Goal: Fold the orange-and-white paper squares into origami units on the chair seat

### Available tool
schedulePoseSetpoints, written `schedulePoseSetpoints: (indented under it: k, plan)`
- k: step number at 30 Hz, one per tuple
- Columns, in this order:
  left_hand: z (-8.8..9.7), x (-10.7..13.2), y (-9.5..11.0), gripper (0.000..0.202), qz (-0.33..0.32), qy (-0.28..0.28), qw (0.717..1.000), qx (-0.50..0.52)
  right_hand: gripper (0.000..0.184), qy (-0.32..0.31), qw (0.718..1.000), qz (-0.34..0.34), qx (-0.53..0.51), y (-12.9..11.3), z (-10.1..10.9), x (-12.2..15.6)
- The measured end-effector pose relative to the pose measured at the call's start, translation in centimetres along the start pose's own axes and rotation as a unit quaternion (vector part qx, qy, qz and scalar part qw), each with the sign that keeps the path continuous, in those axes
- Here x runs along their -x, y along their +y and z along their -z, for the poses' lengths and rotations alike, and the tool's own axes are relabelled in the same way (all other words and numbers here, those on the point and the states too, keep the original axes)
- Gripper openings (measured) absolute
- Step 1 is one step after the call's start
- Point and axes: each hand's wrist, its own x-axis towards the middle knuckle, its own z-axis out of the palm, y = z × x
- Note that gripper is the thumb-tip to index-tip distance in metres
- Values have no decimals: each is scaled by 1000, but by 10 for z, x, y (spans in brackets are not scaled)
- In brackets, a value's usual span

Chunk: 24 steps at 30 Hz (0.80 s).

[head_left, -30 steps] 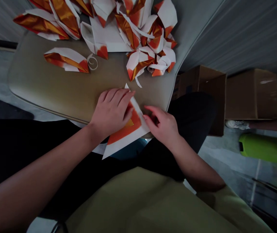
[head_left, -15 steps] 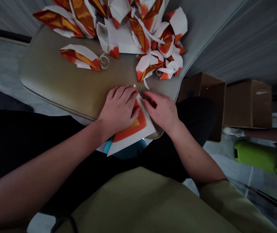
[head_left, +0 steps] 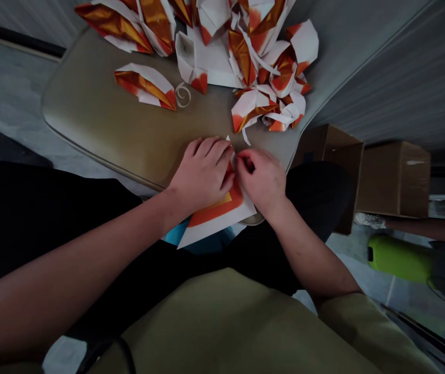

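Note:
A folded sheet of white paper with orange and gold bands lies at the near edge of a tan padded board, partly over my lap. My left hand presses flat on its upper part. My right hand has curled fingertips at the sheet's upper fold, close beside my left hand. The two hands hide the sheet's top corner, apart from a small white tip. Beyond them lies a heap of folded white-and-orange paper pieces. A single folded piece and a small paper curl sit to its left.
Cardboard boxes stand on the floor at the right. Beyond them, a leg with a white shoe reaches in, and a green object lies nearby. A blue item shows beneath the sheet. Dark trousers cover my lap.
My right hand has moved in along the sheet's upper fold, closer to my left hand. The view has turned, so the board and paper heap sit further right in the frame.

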Motion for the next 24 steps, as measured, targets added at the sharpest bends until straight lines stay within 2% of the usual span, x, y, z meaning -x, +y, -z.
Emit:
schedulePoseSetpoints:
  k: [7, 24]
  plan:
    - [-1, 0, 0, 43, -5, 12, 1000, -8, 10, 15, 1000, 8, -5, 1, -3, 0]
    - [-2, 0, 0, 44, -9, 11, 1000, -13, 13, 46, 998, 23, -20, 3, -7, 3]
